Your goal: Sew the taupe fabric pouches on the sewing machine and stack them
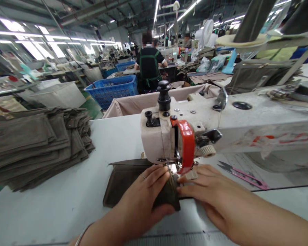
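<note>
A dark olive fabric piece (123, 181) lies on the white table under the head of a cream sewing machine (161, 136) with a red guard (187, 145). My left hand (141, 196) rests flat on the fabric, fingers stretched toward the needle. My right hand (204, 189) lies on the right side of the fabric, fingers together and pointing left at the presser foot, with a small pale label (191, 175) under its fingertips.
A tall stack of folded olive fabric pieces (36, 143) sits at the left of the table (66, 205). Pink thread snips (243, 176) lie to the right. Behind are a blue basket (113, 89), a fabric-lined bin and a person in black working.
</note>
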{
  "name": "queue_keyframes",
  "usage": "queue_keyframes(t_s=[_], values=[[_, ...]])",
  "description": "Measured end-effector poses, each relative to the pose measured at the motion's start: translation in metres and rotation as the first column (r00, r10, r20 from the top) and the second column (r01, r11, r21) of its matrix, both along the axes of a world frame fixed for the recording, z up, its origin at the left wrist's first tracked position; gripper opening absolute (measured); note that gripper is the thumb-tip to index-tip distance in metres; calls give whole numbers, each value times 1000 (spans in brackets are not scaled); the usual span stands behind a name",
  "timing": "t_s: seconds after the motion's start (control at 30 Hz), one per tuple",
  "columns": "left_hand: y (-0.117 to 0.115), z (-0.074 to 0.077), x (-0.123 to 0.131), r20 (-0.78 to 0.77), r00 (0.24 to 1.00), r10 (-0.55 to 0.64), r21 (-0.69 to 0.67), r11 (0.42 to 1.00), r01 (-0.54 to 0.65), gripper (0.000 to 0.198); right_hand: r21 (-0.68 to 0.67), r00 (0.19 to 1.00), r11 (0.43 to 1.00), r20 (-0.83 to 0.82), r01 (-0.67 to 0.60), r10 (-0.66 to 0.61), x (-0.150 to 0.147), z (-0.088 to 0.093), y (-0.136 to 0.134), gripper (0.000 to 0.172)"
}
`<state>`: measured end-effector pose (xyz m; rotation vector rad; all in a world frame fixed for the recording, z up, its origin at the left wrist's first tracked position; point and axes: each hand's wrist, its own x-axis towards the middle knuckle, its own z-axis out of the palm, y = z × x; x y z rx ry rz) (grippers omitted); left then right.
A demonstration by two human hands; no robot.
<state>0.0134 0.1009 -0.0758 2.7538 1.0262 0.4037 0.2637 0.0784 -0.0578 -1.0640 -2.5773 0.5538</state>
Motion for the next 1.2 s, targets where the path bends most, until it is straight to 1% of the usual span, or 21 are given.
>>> queue_keyframes(t_s=[0.03,0.07,0.1,0.17,0.23,0.27,0.3,0.33,0.37,0.4,0.47,0.5,0.53,0.63,0.77,0.87,0.93,1.0,1.07,1.2], values=[[-4,3,-1,-4,1000,-25,-6,1000,25,64,3,1000,1000,30,9,-9,7,2,2,55],[-8,4,-1,-1,999,-51,-11,999,51,59,9,998,1000,50,28,-28,13,2,5,56],[-11,6,-1,6,998,-69,-15,998,69,50,16,997,998,55,53,-54,16,-2,10,50],[-16,5,0,33,996,-80,-9,997,80,33,57,987,986,20,157,-159,14,-15,20,34],[-20,2,3,57,996,-65,4,998,65,34,124,961,953,-35,278,-276,6,-29,29,22],[-21,1,5,61,997,-48,9,999,48,38,148,951,939,-54,311,-306,1,-34,30,18],[-22,-1,7,61,998,-35,16,999,34,41,168,949,934,-70,314,-307,-4,-37,29,14],[-22,-1,8,60,998,-27,23,999,26,43,179,960,944,-84,277,-266,-8,-37,26,12],[-22,-2,9,66,998,-20,31,999,18,42,181,978,963,-95,202,-187,-11,-36,22,14],[-22,-1,10,81,997,-12,42,999,9,40,178,990,978,-106,106,-88,-13,-33,16,17],[-20,0,12,131,991,-8,78,997,-2,34,146,987,986,-129,-76,96,-16,-26,4,22],[-19,-1,13,147,989,-18,101,995,3,32,126,980,984,-139,-128,146,-17,-24,-1,24],[-19,-1,13,149,988,-34,126,992,15,30,114,975,982,-148,-150,167,-18,-22,-5,25],[-18,-8,15,69,994,-90,181,981,76,27,120,977,983,-145,-140,157,-22,-22,-9,23],[-17,-17,14,-75,993,-96,184,977,108,28,144,982,982,-125,-125,144,-26,-25,-6,18],[-11,-18,13,-186,974,-133,182,969,168,32,168,984,981,-127,-101,123,-28,-25,-5,22],[-6,-15,12,-212,967,-145,189,964,186,32,191,986,978,-127,-82,107,-30,-26,-4,23],[0,-13,12,-207,966,-153,199,960,195,29,208,988,976,-119,-68,94,-31,-27,-3,24],[4,-12,11,-163,974,-155,217,958,188,27,209,992,977,-104,-51,75,-31,-29,-3,24],[5,-12,8,61,988,-143,215,968,127,20,186,993,982,-109,-32,53,-27,-31,-4,20]])
